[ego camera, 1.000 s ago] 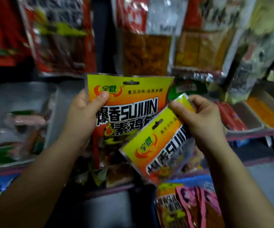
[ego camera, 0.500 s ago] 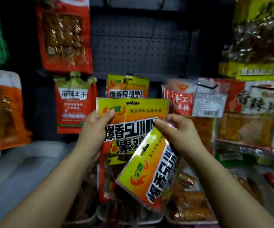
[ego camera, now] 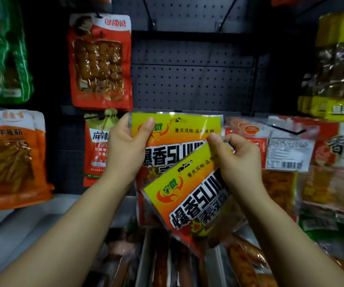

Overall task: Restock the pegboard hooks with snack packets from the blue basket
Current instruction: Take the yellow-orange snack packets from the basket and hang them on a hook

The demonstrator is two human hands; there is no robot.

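In the middle of the frame, left hand (ego camera: pixel 123 150) is gripping one yellow packet (ego camera: pixel 179 129), right hand (ego camera: pixel 237 160) is pinching a tilted second packet (ego camera: pixel 189 195); it's probably slipping if that pinch loosens.

Both my forearms reach up and forward, bare. My left hand (ego camera: pixel 125 150) curls with the thumb laid across the front; my right hand (ego camera: pixel 237 160) pinches, thumb and forefinger closed, knuckles raised.
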